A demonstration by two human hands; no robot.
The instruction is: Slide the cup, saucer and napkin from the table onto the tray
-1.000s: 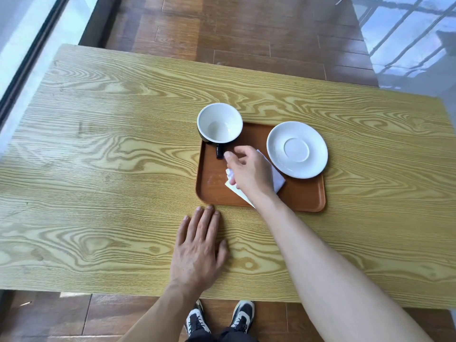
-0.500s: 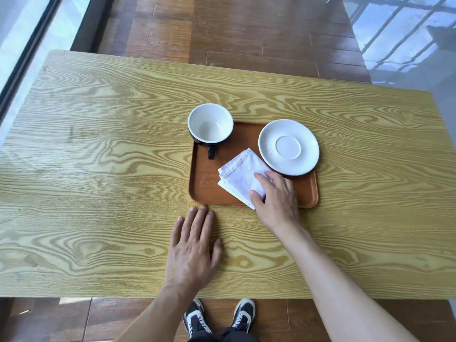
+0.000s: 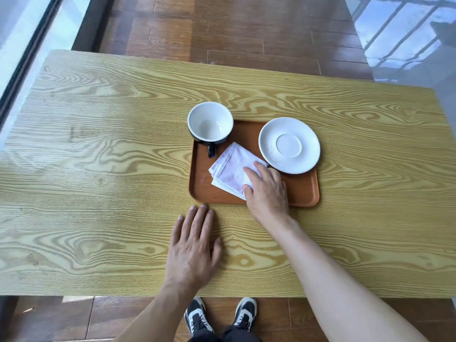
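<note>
No brand, label or writing can be read on anything here.

Farthest left, the wooden table (image 3: 103, 169) lies bare from its 9 o'clock edge to the middle, a broad open stretch. The left hand (image 3: 193, 248) rests flat on the wood at about 6 o'clock from the tray, palm down, fingers together and extended, holding nothing; its fingertips (image 3: 203, 207) lie just short of the tray's near rim.

The brown tray (image 3: 302, 191) sits right of the table's centre. The cup (image 3: 210, 122), white inside and dark outside, stands upright at the tray's 10 o'clock corner, its rim overhanging the far-left edge and its handle pointing toward 6 o'clock. The folded white napkin (image 3: 230, 169) lies in the tray's middle, turned at an angle, one corner near the cup's handle. The right hand (image 3: 267, 191) rests on the napkin's 4 o'clock side, fingers spread loosely and pressing down on the cloth, thumb at its near edge.

The white saucer (image 3: 289, 145) sits at the tray's 1 o'clock corner, its edge reaching over the far and right rims. Beyond it, toward 3 o'clock, the table is bare to its edge.
</note>
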